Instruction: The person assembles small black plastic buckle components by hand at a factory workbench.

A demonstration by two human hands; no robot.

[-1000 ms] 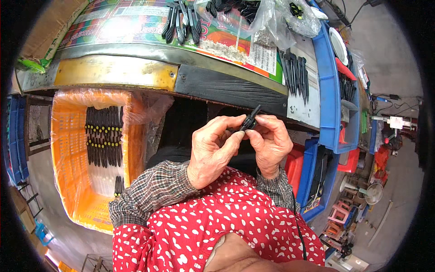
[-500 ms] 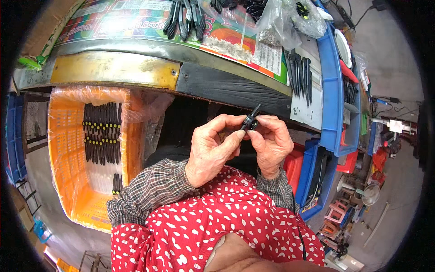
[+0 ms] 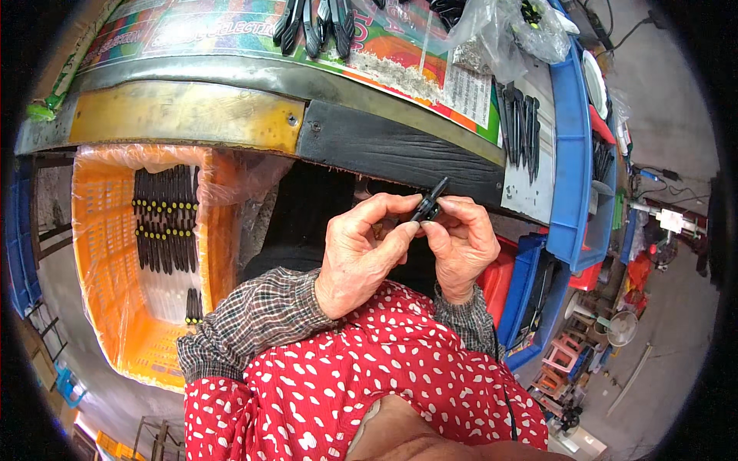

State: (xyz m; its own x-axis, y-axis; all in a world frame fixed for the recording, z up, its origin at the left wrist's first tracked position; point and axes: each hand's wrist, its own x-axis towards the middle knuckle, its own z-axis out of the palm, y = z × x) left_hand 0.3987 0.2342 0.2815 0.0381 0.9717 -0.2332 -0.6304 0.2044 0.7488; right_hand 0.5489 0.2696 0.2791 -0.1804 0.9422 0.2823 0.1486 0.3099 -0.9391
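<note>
In front of my chest, a small black plastic-looking part (image 3: pixel 432 198) with a slim end pointing up and to the right is pinched between both hands. My left hand (image 3: pixel 363 250) grips it between thumb and bent fingers. My right hand (image 3: pixel 464 242) closes on its other side with thumb and fingertips. My fingers cover much of the part, so its exact kind cannot be made out. Down to the left, an orange basket (image 3: pixel 115 307) lined with clear plastic holds rows of slender black pieces with yellow dots (image 3: pixel 165 219).
The workbench edge (image 3: pixel 192 115) runs beyond my hands. On the bench lie grey-black pieces (image 3: pixel 313 27), a clear plastic bag (image 3: pixel 488 38) and slim black pieces (image 3: pixel 520 131). Blue trays (image 3: pixel 569 154) stand at the right, with a blue bin (image 3: pixel 526 307) and red container (image 3: pixel 503 284) below.
The view has shifted slightly, moving the bench and basket in the picture. Both hands keep their pinch on the black part, which has tilted very little.
</note>
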